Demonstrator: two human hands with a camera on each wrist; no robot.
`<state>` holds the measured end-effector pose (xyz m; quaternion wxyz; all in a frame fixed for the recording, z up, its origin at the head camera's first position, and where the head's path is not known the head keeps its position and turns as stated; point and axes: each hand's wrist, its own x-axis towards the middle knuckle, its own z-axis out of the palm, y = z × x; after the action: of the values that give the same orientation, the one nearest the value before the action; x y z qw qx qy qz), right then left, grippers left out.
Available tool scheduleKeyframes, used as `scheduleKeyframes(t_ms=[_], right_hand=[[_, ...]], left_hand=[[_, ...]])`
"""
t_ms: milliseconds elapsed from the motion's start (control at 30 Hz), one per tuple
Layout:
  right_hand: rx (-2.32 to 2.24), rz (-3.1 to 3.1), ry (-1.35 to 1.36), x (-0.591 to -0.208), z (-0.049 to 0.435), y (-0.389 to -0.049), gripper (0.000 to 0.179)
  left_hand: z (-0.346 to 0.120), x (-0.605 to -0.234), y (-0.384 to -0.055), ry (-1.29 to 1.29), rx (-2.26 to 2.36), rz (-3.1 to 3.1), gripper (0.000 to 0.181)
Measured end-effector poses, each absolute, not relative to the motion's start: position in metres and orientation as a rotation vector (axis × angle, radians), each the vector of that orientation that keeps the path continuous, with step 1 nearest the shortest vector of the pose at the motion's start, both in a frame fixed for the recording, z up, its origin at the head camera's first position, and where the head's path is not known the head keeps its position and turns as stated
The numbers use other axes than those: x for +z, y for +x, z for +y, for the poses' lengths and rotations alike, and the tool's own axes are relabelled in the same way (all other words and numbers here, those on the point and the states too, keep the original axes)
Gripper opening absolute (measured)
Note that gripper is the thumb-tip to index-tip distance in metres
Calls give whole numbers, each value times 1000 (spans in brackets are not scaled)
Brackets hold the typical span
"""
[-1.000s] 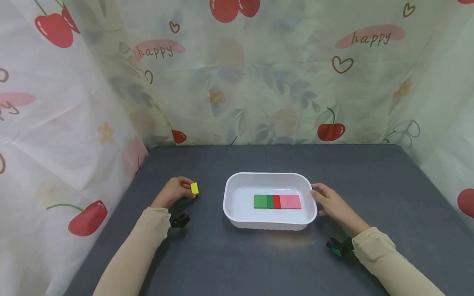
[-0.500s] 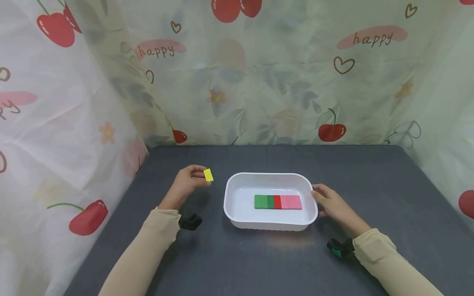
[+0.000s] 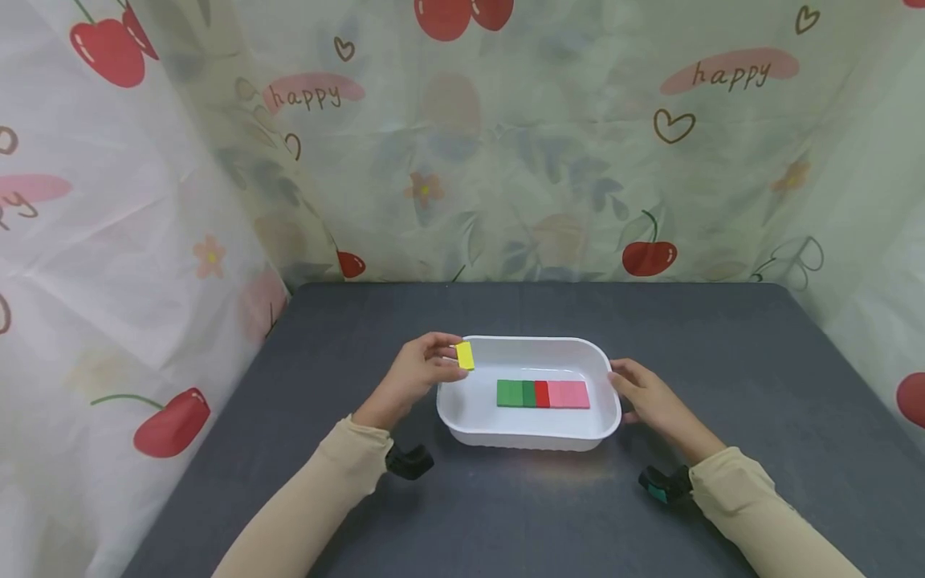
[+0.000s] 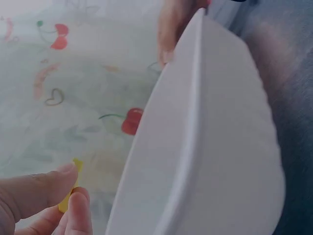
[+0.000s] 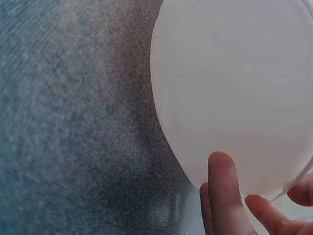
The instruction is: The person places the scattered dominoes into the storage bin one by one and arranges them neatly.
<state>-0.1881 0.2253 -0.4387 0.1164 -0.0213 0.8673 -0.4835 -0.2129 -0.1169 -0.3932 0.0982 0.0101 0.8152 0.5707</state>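
My left hand (image 3: 415,376) pinches a small yellow block (image 3: 465,356) between thumb and fingers, over the left rim of a white plastic tray (image 3: 527,441). In the left wrist view only the ends of the yellow block (image 4: 64,204) show past the thumb and fingertips. My right hand (image 3: 654,404) holds the tray's right end, with the thumb at the rim and fingers (image 5: 223,188) against the outer wall. Inside the tray lies a flat row of blocks: green (image 3: 509,393), darker green (image 3: 529,393), red (image 3: 541,393) and pink (image 3: 568,394).
The tray stands on a dark grey tabletop (image 3: 506,514). Behind and at the sides hangs a pale cloth (image 3: 535,160) printed with cherries and hearts. A black strap device (image 3: 409,462) sits at the left wrist, another black device (image 3: 665,484) at the right.
My left hand has carried the yellow block rightward, first rising from near the tabletop at left, to over the tray's left rim. The right hand and the tray have stayed in place.
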Motion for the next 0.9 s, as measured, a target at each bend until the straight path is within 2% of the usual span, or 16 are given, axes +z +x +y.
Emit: scheduleKeyframes(t_ms=[300, 900], right_hand=[[-1421, 2534, -68, -438, 225, -188, 51], [-1440, 2528, -87, -438, 226, -189, 50]], left_hand=[[-96, -409, -214, 155, 1628, 2362, 46], [-67, -414, -223, 205, 1268, 2483, 41]])
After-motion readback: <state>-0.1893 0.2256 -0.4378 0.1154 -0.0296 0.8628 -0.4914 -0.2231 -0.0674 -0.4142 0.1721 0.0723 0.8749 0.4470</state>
